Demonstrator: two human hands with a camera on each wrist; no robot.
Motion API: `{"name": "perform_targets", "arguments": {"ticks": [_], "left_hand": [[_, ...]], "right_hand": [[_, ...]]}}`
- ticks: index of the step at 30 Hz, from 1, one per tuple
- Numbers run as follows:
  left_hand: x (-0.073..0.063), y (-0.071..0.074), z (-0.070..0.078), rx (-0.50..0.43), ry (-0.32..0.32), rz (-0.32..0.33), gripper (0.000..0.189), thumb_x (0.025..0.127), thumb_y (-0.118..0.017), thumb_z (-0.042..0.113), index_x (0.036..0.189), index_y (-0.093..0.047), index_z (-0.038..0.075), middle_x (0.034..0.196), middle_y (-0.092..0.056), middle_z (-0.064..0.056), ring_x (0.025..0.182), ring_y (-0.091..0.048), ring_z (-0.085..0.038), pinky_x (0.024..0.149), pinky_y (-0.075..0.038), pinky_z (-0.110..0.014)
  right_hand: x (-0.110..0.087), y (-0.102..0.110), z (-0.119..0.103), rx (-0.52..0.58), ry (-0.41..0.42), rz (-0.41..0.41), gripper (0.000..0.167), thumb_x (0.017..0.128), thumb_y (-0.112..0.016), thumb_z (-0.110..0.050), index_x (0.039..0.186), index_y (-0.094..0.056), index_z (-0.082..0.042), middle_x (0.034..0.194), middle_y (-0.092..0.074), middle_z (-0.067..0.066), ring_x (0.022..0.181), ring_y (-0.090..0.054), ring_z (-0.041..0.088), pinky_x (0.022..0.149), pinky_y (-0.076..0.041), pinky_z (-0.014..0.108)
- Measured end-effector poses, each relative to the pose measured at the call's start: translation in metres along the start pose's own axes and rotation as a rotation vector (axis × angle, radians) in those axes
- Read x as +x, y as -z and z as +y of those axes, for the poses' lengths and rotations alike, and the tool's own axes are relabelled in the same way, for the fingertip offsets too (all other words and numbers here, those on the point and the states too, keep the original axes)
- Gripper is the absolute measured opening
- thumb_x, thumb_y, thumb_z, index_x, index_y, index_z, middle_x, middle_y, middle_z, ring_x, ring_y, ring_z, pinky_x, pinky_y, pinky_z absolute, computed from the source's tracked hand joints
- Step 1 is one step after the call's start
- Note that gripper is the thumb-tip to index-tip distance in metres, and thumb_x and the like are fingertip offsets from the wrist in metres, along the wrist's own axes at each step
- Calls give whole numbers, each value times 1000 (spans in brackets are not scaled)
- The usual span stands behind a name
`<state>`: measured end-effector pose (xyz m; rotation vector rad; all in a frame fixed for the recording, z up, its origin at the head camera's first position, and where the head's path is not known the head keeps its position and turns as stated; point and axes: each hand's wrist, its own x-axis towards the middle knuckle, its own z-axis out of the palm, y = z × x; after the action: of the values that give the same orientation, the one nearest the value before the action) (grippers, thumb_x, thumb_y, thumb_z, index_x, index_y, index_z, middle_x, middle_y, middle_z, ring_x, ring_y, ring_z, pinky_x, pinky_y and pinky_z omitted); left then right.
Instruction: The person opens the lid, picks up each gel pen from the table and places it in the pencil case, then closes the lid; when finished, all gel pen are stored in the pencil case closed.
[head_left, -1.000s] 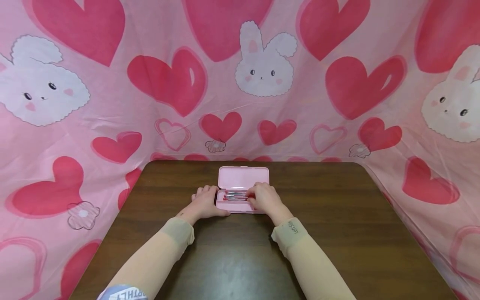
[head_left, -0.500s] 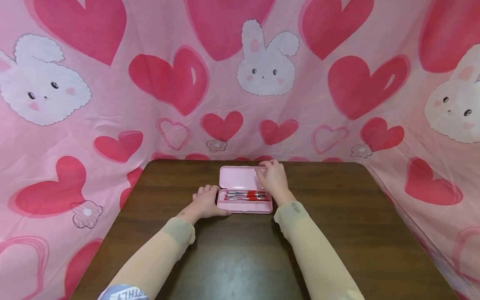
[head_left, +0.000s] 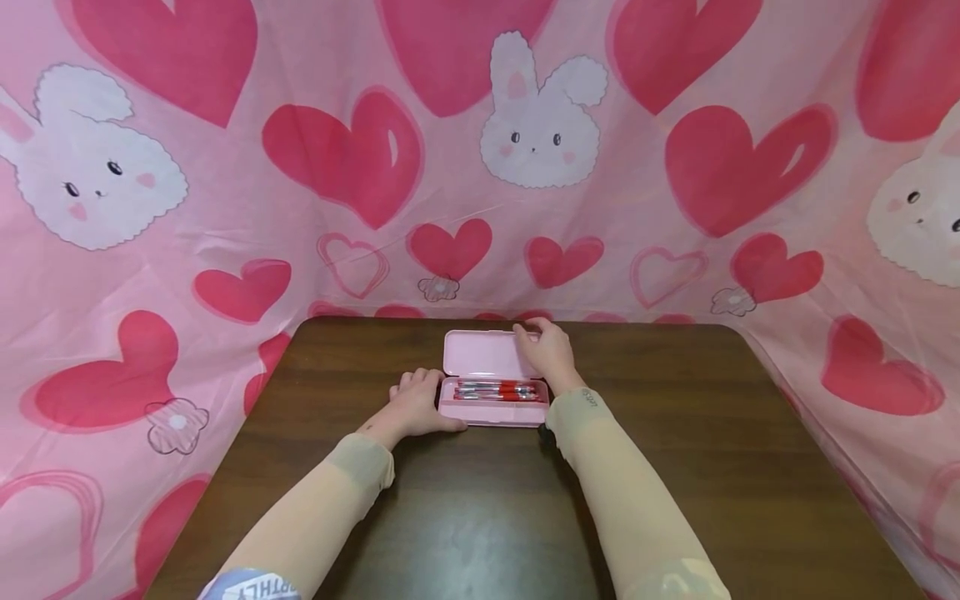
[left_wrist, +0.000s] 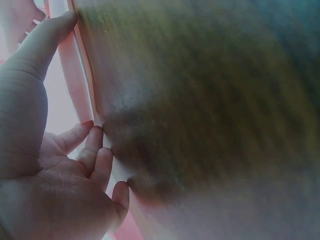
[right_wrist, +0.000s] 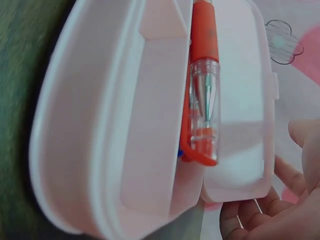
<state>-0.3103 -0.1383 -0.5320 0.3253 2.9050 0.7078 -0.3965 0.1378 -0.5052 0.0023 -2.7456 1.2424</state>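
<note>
A pink pencil case (head_left: 491, 413) lies open on the table, its lid (head_left: 483, 354) folded back behind it. In its rear compartment lie several pens (head_left: 498, 390) with red parts; the right wrist view shows one red pen (right_wrist: 205, 50) with a clear cap. My left hand (head_left: 414, 408) holds the left end of the case, thumb at the front edge and fingers against the end, as the left wrist view shows. At the lid's right end, my right hand (head_left: 551, 354) has its fingers curled behind the edge. Part of the lid is hidden by that hand.
The brown wooden table (head_left: 480, 508) extends in front of the case and to both sides. Behind its far edge hangs a pink cloth (head_left: 525, 217) printed with hearts and rabbits, which also runs along the left and right sides.
My right hand has left the pens in the case and moved back to the lid's right end, uncovering the pens. My left hand has stayed on the case's left end.
</note>
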Motion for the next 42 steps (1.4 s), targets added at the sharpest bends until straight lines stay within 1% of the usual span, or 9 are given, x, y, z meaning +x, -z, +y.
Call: {"name": "perform_targets", "arguments": {"ticks": [8,14,16,21,29,35,40,42], "left_hand": [[2,1,2,-1,-8,-1,105,70,-94,69,151,-54,13,142,-59,-11,132,-46,-33,112,-39,-59],[2,2,3,-4,-4,5,103,70,-94,69,148,-55,13,142,-60,-12,131,-46,-33,110,-40,-57],[1,2,3,-4,-1,4,103,70,-94,69,147,-56,13,142,-59,-12,131,-46,-33,110,-40,-57],[1,2,4,-2,5,5,102,70,-94,69,146,-57,13,142,-60,-12,132,-46,-34,109,-39,-56],[0,1,4,-19,25,-5,102,70,-95,67,146,-56,11,139,-60,-12,130,-46,-33,108,-38,-56],[-1,2,4,-20,24,-9,105,71,-95,67,148,-55,9,140,-59,-13,132,-45,-34,109,-37,-57],[1,4,5,7,16,-9,110,71,-94,67,152,-52,4,145,-58,-17,134,-45,-37,110,-38,-59],[1,4,5,17,15,-9,112,71,-94,67,152,-51,3,146,-57,-18,135,-45,-38,111,-38,-60]], "right_hand": [[0,3,-2,29,-5,43,48,105,-69,-46,136,-71,-10,141,-74,18,133,-67,40,117,-52,55],[-5,8,-7,62,-4,41,44,103,-71,-44,131,-73,-9,139,-74,18,131,-68,39,116,-52,55],[-7,10,-8,69,8,43,43,102,-71,-42,129,-74,-9,138,-75,17,131,-68,38,116,-52,54],[-14,15,-9,60,75,36,39,101,-73,-39,124,-77,-8,133,-77,18,128,-70,37,113,-53,53],[-35,22,-7,28,190,-5,38,102,-76,-38,125,-78,-8,127,-75,17,120,-70,36,110,-55,54],[-55,27,-2,-25,311,-29,34,101,-79,-35,122,-80,-8,121,-75,14,116,-71,34,106,-57,54],[-68,32,3,-85,361,-81,35,99,-83,-35,125,-80,-11,116,-72,9,110,-69,30,105,-59,52],[-73,32,4,-116,390,-98,36,98,-84,-34,126,-81,-13,113,-72,7,106,-67,28,101,-60,50]]}}
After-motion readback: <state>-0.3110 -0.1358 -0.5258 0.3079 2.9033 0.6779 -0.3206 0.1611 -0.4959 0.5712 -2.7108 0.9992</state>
